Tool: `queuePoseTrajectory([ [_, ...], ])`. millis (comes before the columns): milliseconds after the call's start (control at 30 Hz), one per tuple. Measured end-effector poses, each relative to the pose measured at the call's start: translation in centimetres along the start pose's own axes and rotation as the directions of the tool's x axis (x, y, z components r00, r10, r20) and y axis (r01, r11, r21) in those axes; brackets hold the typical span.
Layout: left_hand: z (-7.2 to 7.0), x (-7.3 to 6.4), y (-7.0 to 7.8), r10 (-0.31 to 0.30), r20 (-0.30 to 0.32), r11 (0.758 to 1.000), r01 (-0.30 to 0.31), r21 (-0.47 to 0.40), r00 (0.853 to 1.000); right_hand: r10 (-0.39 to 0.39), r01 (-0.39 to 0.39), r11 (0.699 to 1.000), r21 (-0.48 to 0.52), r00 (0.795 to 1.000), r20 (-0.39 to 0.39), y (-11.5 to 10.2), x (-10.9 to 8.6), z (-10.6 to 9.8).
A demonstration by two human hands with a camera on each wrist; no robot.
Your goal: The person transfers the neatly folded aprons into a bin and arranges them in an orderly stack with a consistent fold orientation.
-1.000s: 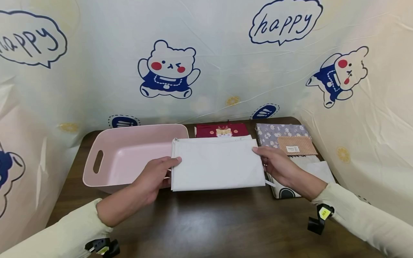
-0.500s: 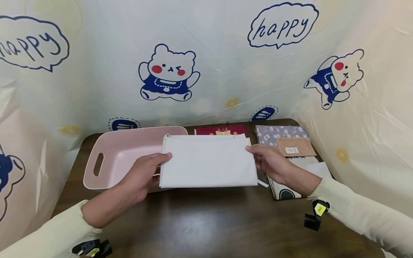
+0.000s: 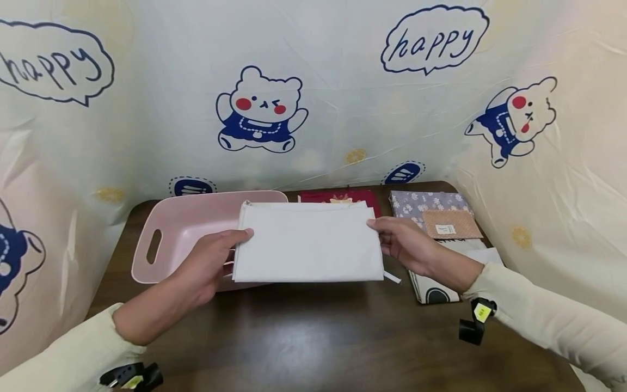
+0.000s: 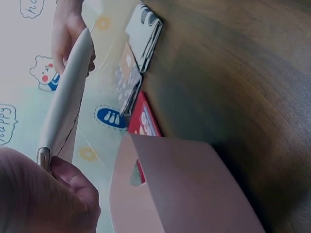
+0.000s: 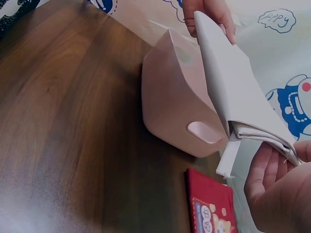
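Both hands have the folded white cloth (image 3: 308, 242) held up flat off the surface (image 3: 313, 337), partly over the right end of the pink basket (image 3: 181, 228). The left hand (image 3: 208, 267) has a closed grip on the cloth's left edge, thumb on top, fingers underneath. The right hand (image 3: 406, 247) pinches the right edge the same way. Right of the basket there's a red cloth (image 3: 360, 195) peeking out behind the white one, then a floral purple cloth (image 3: 416, 204) with a tan dotted piece (image 3: 450, 224) lying on it.
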State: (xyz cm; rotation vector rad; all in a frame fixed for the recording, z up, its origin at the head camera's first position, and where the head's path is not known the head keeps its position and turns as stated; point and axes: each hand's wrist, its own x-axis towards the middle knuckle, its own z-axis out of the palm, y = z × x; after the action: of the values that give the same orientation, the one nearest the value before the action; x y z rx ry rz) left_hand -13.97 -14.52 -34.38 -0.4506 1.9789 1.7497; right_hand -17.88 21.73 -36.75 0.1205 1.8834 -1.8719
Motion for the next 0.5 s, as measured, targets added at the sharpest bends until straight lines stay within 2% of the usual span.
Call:
queuePoseTrajectory([
  [500,-1.5,-0.2,-0.1,-0.030,-0.045,0.999,0.029,-0.016,0.999,-0.006,0.004,1.000,0.030,0.998,0.060,-1.0,0.7,1.4],
])
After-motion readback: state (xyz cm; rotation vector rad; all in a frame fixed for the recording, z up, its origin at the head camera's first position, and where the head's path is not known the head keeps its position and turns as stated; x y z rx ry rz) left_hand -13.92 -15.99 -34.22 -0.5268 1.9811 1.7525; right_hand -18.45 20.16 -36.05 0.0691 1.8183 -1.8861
